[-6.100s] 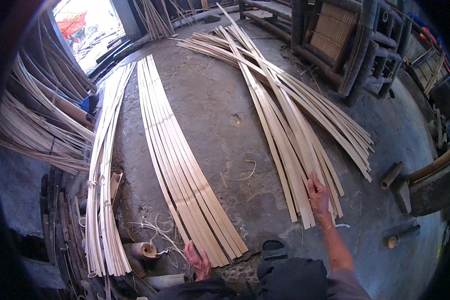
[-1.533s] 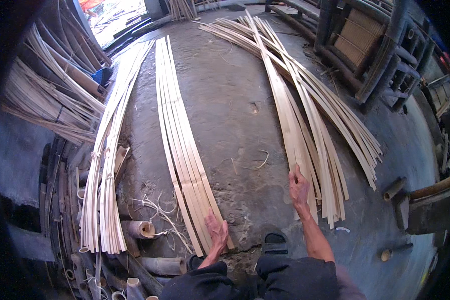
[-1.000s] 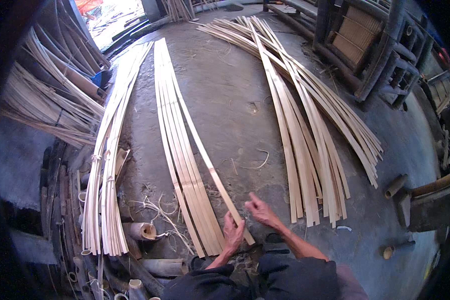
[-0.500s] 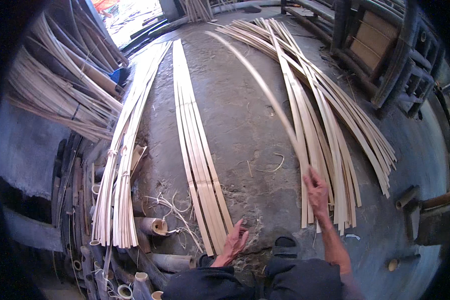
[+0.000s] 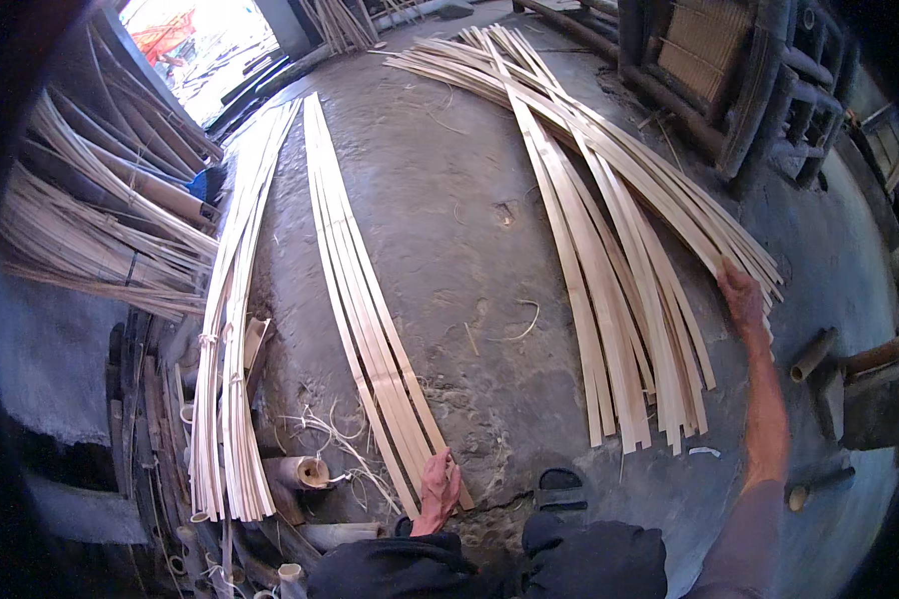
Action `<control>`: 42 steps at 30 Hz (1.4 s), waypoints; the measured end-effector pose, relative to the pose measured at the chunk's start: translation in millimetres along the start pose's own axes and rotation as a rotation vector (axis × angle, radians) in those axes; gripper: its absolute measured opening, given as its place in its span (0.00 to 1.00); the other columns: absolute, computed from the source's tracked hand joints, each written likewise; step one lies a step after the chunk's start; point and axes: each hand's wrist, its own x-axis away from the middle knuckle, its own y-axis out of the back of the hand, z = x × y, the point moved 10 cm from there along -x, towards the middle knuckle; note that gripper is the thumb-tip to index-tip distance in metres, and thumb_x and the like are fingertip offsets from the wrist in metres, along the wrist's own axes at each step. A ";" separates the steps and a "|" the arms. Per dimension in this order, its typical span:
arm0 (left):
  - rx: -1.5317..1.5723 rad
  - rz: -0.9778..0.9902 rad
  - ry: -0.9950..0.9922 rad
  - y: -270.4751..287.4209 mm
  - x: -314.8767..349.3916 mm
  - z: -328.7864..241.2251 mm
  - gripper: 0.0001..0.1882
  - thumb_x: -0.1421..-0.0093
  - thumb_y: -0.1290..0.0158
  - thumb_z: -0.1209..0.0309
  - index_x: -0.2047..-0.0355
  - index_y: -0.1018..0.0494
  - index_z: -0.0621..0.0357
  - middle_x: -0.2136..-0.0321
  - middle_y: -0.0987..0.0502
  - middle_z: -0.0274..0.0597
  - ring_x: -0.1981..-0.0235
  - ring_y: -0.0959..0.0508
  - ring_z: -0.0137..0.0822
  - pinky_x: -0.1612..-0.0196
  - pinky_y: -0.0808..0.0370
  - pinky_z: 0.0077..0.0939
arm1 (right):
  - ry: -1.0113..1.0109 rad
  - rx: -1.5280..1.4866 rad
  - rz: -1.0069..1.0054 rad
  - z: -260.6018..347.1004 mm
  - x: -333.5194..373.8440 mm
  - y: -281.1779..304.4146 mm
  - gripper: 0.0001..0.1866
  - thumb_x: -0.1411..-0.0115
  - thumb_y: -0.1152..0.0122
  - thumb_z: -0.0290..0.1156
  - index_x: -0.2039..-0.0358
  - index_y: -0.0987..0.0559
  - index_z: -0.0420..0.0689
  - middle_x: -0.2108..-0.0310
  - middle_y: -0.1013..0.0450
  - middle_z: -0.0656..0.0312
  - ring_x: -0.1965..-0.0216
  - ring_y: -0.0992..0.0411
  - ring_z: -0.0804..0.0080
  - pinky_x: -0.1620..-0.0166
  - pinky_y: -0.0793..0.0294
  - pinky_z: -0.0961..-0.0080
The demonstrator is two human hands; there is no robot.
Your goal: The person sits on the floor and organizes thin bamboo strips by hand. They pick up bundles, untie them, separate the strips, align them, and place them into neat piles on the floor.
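Pale, flat bamboo strips lie in long groups on the floor. At the near end of the middle-left row of strips (image 5: 355,299), my left hand (image 5: 438,491) has its fingers bent closed over the strips' ends. My right arm is stretched out to the right. There my right hand (image 5: 742,297) is closed at the edge of the far-right bundle of strips (image 5: 659,185), its fingers partly hidden on a strip. Between the two hands a fanned pile of strips (image 5: 604,329) crosses under that bundle at its far end.
Tied strips (image 5: 232,399) lie at the left beside cut bamboo tubes (image 5: 305,471). More strips (image 5: 100,230) lean at the left wall. A dark bamboo frame (image 5: 709,90) stands at the far right. Fibre scraps (image 5: 345,444) and a sandal (image 5: 559,487) are near my legs.
My right hand has let go of a strip, which lies on the fanned pile, and moved right to the far-right bundle. My left hand has closed at its row. The view has shifted right.
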 end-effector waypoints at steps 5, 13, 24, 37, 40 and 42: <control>-0.176 -0.053 -0.077 9.4 -0.1 -13.4 0.23 0.47 0.46 0.79 0.49 0.33 0.63 0.61 0.29 0.53 0.59 0.27 0.52 0.57 0.30 0.39 | 0.000 0.022 0.077 -48.6 -29.5 5.6 0.27 0.41 0.46 0.55 0.45 0.26 0.57 0.63 0.22 0.52 0.59 0.23 0.58 0.56 0.28 0.64; -0.384 -0.125 0.047 15.9 -6.2 1.7 0.32 0.51 0.41 0.72 0.45 0.37 0.64 0.55 0.34 0.58 0.53 0.32 0.57 0.49 0.35 0.47 | 0.003 0.376 0.071 -66.5 -34.8 -10.7 0.26 0.38 0.49 0.49 0.44 0.28 0.47 0.64 0.25 0.50 0.59 0.26 0.52 0.55 0.29 0.58; -0.323 -0.043 0.211 5.9 -8.3 15.9 0.37 0.52 0.46 0.75 0.40 0.45 0.65 0.55 0.38 0.58 0.55 0.34 0.56 0.51 0.36 0.47 | 0.084 -0.826 0.650 218.8 211.0 -261.7 0.11 0.42 0.43 0.30 0.60 0.22 0.40 0.74 0.25 0.60 0.70 0.28 0.76 0.63 0.28 0.75; 0.467 -0.168 0.244 -2.4 6.4 11.5 0.37 0.44 0.51 0.79 0.36 0.52 0.63 0.47 0.33 0.51 0.49 0.28 0.43 0.45 0.31 0.34 | 0.040 -0.665 0.888 359.0 343.9 -332.7 0.17 0.37 0.51 0.37 0.57 0.25 0.36 0.68 0.23 0.51 0.68 0.24 0.62 0.62 0.26 0.68; 0.626 -0.096 0.203 -1.5 1.0 -10.4 0.37 0.44 0.51 0.79 0.35 0.53 0.61 0.48 0.32 0.50 0.50 0.27 0.42 0.44 0.31 0.33 | -0.102 -0.750 0.765 343.1 322.1 -302.0 0.15 0.35 0.53 0.37 0.61 0.25 0.38 0.74 0.25 0.59 0.73 0.27 0.73 0.69 0.28 0.72; 0.593 -0.125 0.173 10.1 -7.9 -25.2 0.32 0.43 0.51 0.78 0.37 0.47 0.62 0.50 0.30 0.49 0.51 0.27 0.42 0.46 0.30 0.34 | -0.267 -0.950 0.652 330.9 303.1 -275.6 0.15 0.34 0.53 0.39 0.63 0.25 0.40 0.75 0.26 0.63 0.73 0.30 0.79 0.70 0.30 0.75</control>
